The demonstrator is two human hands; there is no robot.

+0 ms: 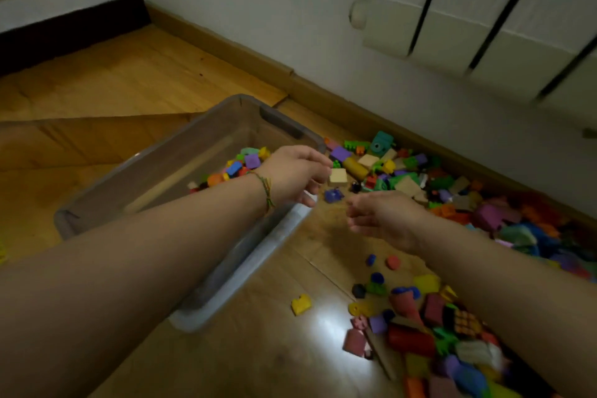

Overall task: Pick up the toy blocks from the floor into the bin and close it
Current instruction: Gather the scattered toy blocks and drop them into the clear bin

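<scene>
A clear plastic bin (155,168) sits on the wooden floor at centre left, with several coloured blocks (240,165) in its far corner. My left hand (295,174) hovers over the bin's right rim, fingers loosely curled, next to a beige block (338,176); whether it touches the block I cannot tell. My right hand (381,216) hangs just right of the bin above the floor, fingers relaxed and holding nothing. A long pile of toy blocks (436,184) runs along the wall, and another heap (445,333) lies at the lower right.
A white radiator (484,19) hangs on the wall above the blocks. A wooden skirting board (290,74) runs along the wall. Loose pieces such as a yellow block (301,304) lie on the floor right of the bin. No lid is in view.
</scene>
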